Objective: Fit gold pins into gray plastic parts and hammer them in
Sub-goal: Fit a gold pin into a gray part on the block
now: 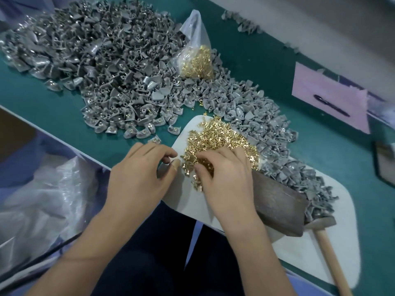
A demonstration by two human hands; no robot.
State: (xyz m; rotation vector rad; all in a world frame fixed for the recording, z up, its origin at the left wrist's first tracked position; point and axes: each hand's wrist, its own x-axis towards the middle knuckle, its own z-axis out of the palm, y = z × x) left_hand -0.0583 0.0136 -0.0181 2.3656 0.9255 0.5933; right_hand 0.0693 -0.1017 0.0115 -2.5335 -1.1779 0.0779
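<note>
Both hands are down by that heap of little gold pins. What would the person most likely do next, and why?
Probably pinch one pin free with the right hand, whose fingers are dug into the loose gold pins on the white board. The left hand seems to hold something small, perhaps a gray part; the hammer lies untouched.

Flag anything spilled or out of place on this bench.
A few gold pins lie loose on the green table beyond the white board, strayed from the main pin pile. Some gray parts sit scattered along the far edge, away from the heaps.
</note>
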